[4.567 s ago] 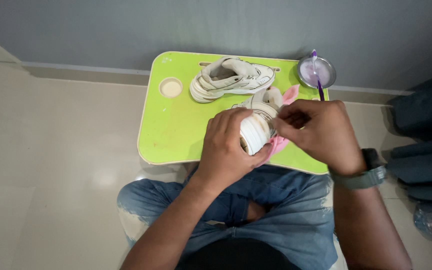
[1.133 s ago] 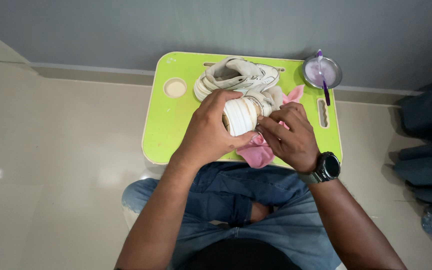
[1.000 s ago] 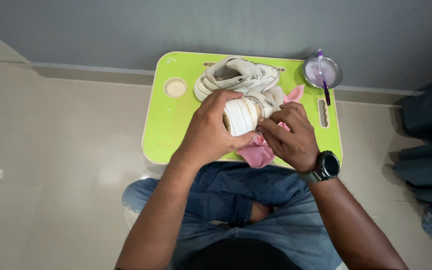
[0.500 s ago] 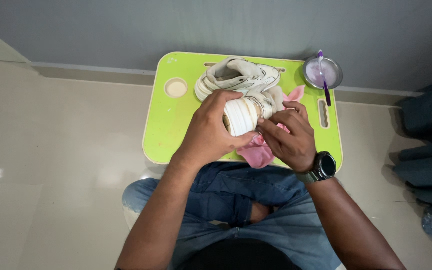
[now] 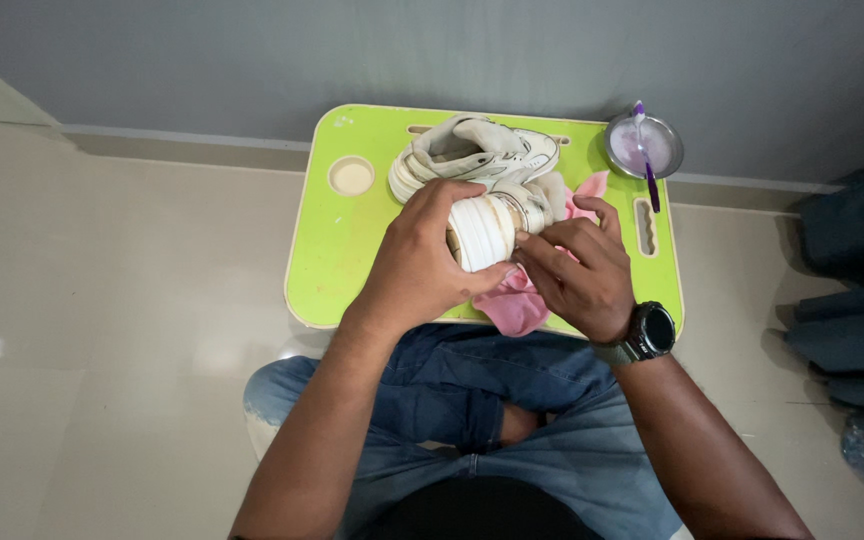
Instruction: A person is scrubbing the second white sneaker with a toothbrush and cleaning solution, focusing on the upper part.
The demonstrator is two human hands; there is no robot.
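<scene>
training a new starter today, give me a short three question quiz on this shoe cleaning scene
1. True or false: the left hand grips a white shoe with its sole turned toward the camera.
2. What does the right hand press against that shoe? A) a purple brush B) a pink cloth C) a sponge
3. Fill in: the purple brush rests in a small metal ____ at the far right corner of the green lap table.

Key:
1. True
2. B
3. bowl
</scene>
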